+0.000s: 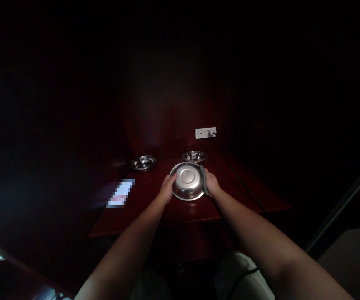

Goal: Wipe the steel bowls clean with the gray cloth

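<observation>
A shiny metal bowl (188,179) is held up over the table with its underside turned towards me. My left hand (167,188) grips its left edge, the thumb lying on the outer wall. At the opposite edge, my right hand (211,183) is closed on a grey cloth (204,180) pressed against the rim. The fingers of both hands are partly hidden behind the bowl. Behind it, another metal bowl (194,156) stands on the table, its front partly covered. A further metal bowl (143,163) sits upright at the back left.
The dark red table (195,212) ends at a front edge near my forearms. A blurred-out, bright flat object (121,193) lies on the left. On the back wall, a white socket (205,133) holds a plug, and its dark cable (238,179) runs down the right side.
</observation>
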Action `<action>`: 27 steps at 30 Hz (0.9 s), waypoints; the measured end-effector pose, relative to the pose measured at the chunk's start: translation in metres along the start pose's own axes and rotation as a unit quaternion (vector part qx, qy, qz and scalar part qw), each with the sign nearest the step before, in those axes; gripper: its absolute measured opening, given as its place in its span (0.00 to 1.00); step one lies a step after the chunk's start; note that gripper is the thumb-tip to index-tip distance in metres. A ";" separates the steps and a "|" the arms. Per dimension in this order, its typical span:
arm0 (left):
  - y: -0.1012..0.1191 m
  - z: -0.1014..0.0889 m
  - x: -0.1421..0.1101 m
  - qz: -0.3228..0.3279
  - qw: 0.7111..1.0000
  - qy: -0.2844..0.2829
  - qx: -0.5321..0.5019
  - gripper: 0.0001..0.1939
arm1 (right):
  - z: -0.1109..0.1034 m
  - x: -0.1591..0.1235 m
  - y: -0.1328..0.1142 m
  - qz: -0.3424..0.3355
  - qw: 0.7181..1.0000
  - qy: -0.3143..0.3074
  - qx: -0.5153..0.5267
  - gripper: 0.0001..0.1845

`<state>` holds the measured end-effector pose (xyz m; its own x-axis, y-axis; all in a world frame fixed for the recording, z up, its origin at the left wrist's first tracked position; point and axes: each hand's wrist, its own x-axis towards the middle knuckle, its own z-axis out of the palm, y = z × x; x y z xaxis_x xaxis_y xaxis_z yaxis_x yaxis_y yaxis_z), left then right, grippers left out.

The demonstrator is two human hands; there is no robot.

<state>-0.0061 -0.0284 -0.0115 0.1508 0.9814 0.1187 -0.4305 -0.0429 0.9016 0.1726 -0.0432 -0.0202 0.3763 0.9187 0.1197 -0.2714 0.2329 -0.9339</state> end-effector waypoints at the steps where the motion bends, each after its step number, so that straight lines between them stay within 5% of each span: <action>1: 0.000 0.000 0.000 -0.002 1.000 -0.001 0.006 0.23 | -0.001 0.000 0.000 0.004 1.000 -0.002 0.001 0.24; 19: 0.018 -0.003 -0.041 -0.083 0.989 -0.069 0.099 0.20 | -0.016 -0.031 -0.013 0.041 0.996 -0.077 0.020 0.17; 27: 0.014 -0.003 -0.049 -0.026 0.998 -0.028 -0.041 0.19 | -0.010 -0.039 -0.010 0.040 0.998 -0.005 0.050 0.17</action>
<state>-0.0221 -0.0765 -0.0061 0.2232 0.9698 0.0988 -0.4920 0.0246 0.8702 0.1693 -0.0844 -0.0189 0.3420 0.9383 0.0504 -0.3874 0.1897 -0.9022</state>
